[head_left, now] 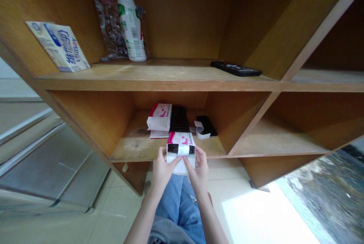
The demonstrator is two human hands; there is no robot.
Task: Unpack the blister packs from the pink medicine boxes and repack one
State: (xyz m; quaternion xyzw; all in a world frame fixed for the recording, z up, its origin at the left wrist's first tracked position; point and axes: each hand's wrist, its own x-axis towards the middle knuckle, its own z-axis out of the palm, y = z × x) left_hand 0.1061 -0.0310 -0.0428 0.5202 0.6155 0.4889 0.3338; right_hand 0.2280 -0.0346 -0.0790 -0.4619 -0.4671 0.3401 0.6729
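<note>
Between my two hands is a small pink and white carton (180,138), its near end open with a white flap hanging down. Something black with a white band across it shows inside that end. My left hand (164,166) grips the carton's left side, and my right hand (198,166) grips its right side. Both thumbs press on the white flap. Just beyond, on the lower shelf, a second pink and white carton (160,112) lies beside a row of black items (179,118). To the right, a curled white paper strip (201,132) rests by a flat black object (207,125).
On the upper shelf (170,71) stand a white bottle with a green cap (131,27), a crumpled clear plastic bag (110,27) and a Vitasoy carton (61,46). A black phone-like object (236,68) lies at its right. Glass panels (51,164) lean at the left.
</note>
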